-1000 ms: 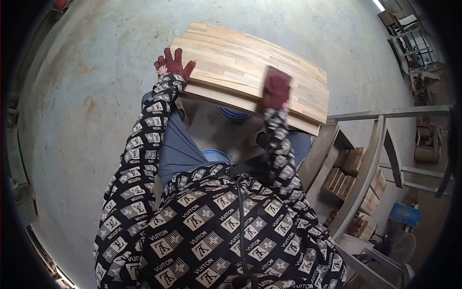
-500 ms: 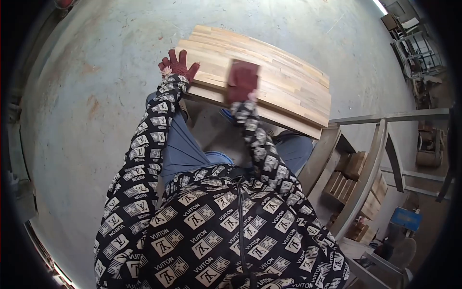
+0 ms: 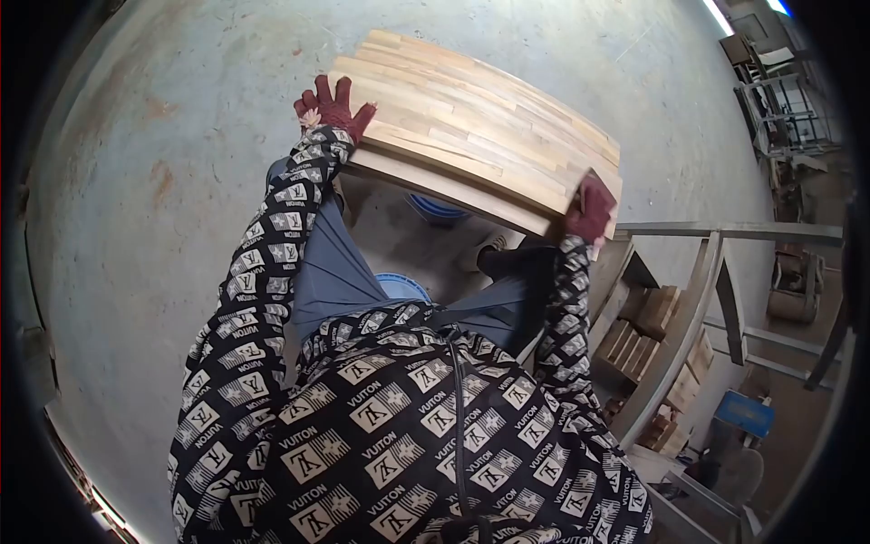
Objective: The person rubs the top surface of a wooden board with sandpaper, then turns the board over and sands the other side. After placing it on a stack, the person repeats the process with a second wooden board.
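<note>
A pale wooden board [image 3: 471, 109], made of glued strips, lies on top of another board [image 3: 453, 186] whose near edge sticks out below it. My left hand [image 3: 335, 107], in a dark red glove, rests at the left end of the top board with its fingers spread. At the right end, my right hand [image 3: 589, 213], also gloved, is closed round a flat dark red sheet [image 3: 595, 186] that looks like sandpaper. The sheet is against the board's near right corner. Glove and sheet are close in colour, so the fingers are hard to tell apart.
Blue round objects [image 3: 439, 207] stand under the boards and between my legs. A metal frame [image 3: 716, 272] is close on the right, with wooden pieces [image 3: 634, 349] inside it. Beyond it are a blue box [image 3: 745, 413] and a fan-like disc. Grey floor [image 3: 181, 181] surrounds the boards.
My right hand has moved right with the sheet, from the middle of the board to its right end. My left hand remains at the left end. The view has shifted slightly.
</note>
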### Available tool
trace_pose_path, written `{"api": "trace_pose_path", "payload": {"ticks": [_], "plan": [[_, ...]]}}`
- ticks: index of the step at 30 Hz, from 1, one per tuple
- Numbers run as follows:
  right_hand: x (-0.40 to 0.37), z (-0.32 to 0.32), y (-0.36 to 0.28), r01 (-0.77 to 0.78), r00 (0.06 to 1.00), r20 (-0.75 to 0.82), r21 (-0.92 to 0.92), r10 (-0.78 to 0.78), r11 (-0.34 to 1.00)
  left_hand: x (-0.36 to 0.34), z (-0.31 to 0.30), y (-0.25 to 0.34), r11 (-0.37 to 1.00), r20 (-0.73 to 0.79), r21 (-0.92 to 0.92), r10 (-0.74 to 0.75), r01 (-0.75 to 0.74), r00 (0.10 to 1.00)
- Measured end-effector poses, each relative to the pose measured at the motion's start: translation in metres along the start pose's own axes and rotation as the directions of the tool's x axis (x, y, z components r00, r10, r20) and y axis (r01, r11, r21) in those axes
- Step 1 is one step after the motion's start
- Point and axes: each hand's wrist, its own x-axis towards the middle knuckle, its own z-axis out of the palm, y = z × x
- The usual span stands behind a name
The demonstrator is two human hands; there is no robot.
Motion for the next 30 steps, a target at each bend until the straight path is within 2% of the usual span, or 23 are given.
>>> {"api": "trace_pose_path", "payload": {"ticks": [1, 2, 4, 6, 9, 11, 13, 14, 15, 16, 17, 18, 19, 20, 21, 22, 23, 24, 25, 27, 28, 30], "plan": [[0.005, -0.017, 0.014, -0.04, 0.992, 0.117, -0.089, 0.05, 0.995, 0.001, -0.003, 0.001, 1.0, 0.02, -0.007, -0.004, 0.004, 1.0], [0.009, -0.017, 0.017, -0.102, 0.981, 0.157, -0.069, 0.111, 0.992, 0.001, -0.006, 0.002, 1.0, 0.029, -0.005, -0.005, 0.005, 1.0], [0.013, -0.003, -0.009, -0.112, 0.987, 0.111, -0.053, 0.117, 0.992, 0.003, -0.018, 0.006, 1.0, 0.082, -0.003, -0.03, 0.03, 0.996], [0.02, 0.021, -0.068, -0.044, 0.999, 0.033, 0.044, 0.042, 0.998, 0.004, -0.019, 0.005, 0.999, 0.13, 0.009, -0.046, 0.046, 0.99], [0.02, 0.066, -0.194, 0.107, 0.994, -0.008, 0.205, -0.108, 0.973, 0.003, -0.004, -0.001, 1.0, 0.05, 0.027, -0.005, 0.003, 0.999], [0.023, 0.075, -0.27, 0.218, 0.967, 0.075, 0.259, -0.245, 0.941, 0.004, -0.002, -0.002, 1.0, 0.04, 0.014, -0.01, 0.009, 0.999], [0.028, 0.05, -0.322, 0.334, 0.879, 0.212, 0.366, -0.427, 0.869, 0.006, 0.0, -0.004, 1.0, 0.022, 0.019, 0.002, -0.002, 1.0], [0.035, 0.036, -0.324, 0.328, 0.885, 0.204, 0.368, -0.419, 0.87, 0.006, 0.0, -0.005, 1.0, 0.046, 0.026, -0.007, 0.005, 0.999], [0.041, 0.025, -0.321, 0.313, 0.864, 0.243, 0.426, -0.441, 0.849, 0.006, 0.002, -0.005, 0.999, 0.073, 0.028, -0.019, 0.017, 0.997], [0.043, 0.019, -0.313, 0.296, 0.838, 0.283, 0.482, -0.467, 0.824, 0.005, 0.005, -0.007, 1.0, 0.039, 0.029, -0.01, 0.009, 0.999], [0.027, 0.048, -0.289, 0.318, 0.904, 0.113, 0.464, -0.412, 0.827, 0.004, 0.007, -0.007, 1.0, 0.046, 0.026, -0.009, 0.008, 0.999], [0.04, 0.029, -0.263, 0.238, 0.886, 0.302, 0.357, -0.352, 0.904, 0.004, 0.007, -0.007, 0.999, 0.038, 0.034, -0.004, 0.003, 0.999], [0.032, 0.041, -0.216, 0.284, 0.92, 0.18, 0.306, -0.348, 0.909, 0.004, 0.005, -0.005, 0.999, 0.029, 0.038, -0.003, 0.002, 1.0], [0.025, 0.053, -0.165, 0.185, 0.964, 0.122, 0.335, -0.237, 0.924, 0.004, -0.012, 0.002, 0.998, 0.172, 0.041, -0.062, 0.056, 0.983], [0.02, 0.058, -0.112, 0.157, 0.984, 0.04, 0.267, -0.173, 0.951, 0.003, -0.012, 0.003, 0.997, 0.181, 0.031, -0.069, 0.064, 0.981], [0.019, 0.026, -0.093, 0.03, 0.999, -0.034, 0.212, -0.023, 0.977, 0.002, -0.01, 0.003, 0.998, 0.143, 0.034, -0.054, 0.049, 0.988], [0.02, 0.028, -0.046, 0.029, 0.999, -0.029, 0.174, -0.024, 0.984, 0.002, -0.011, 0.003, 0.999, 0.104, 0.037, -0.04, 0.036, 0.994], [0.019, 0.008, -0.015, 0.128, 0.991, -0.06, 0.086, -0.123, 0.988, 0.002, -0.018, 0.005, 0.999, 0.124, 0.02, -0.04, 0.038, 0.992], [0.021, -0.006, 0.015, 0.017, 0.995, 0.098, 0.115, -0.028, 0.993, 0.003, -0.02, 0.006, 0.999, 0.127, 0.013, -0.051, 0.05, 0.991], [0.025, -0.018, 0.013, -0.131, 0.969, 0.19, -0.132, 0.155, 0.982, 0.003, -0.023, 0.008, 0.998, 0.14, 0.025, -0.058, 0.055, 0.988], [0.029, -0.016, 0.005, -0.122, 0.971, 0.19, -0.135, 0.147, 0.983, 0.003, -0.026, 0.009, 0.998, 0.151, 0.027, -0.056, 0.053, 0.987], [0.034, 0.008, -0.052, -0.069, 0.986, 0.158, 0.073, 0.057, 0.995, 0.003, -0.024, 0.009, 0.998, 0.15, 0.029, -0.064, 0.061, 0.987]]}}
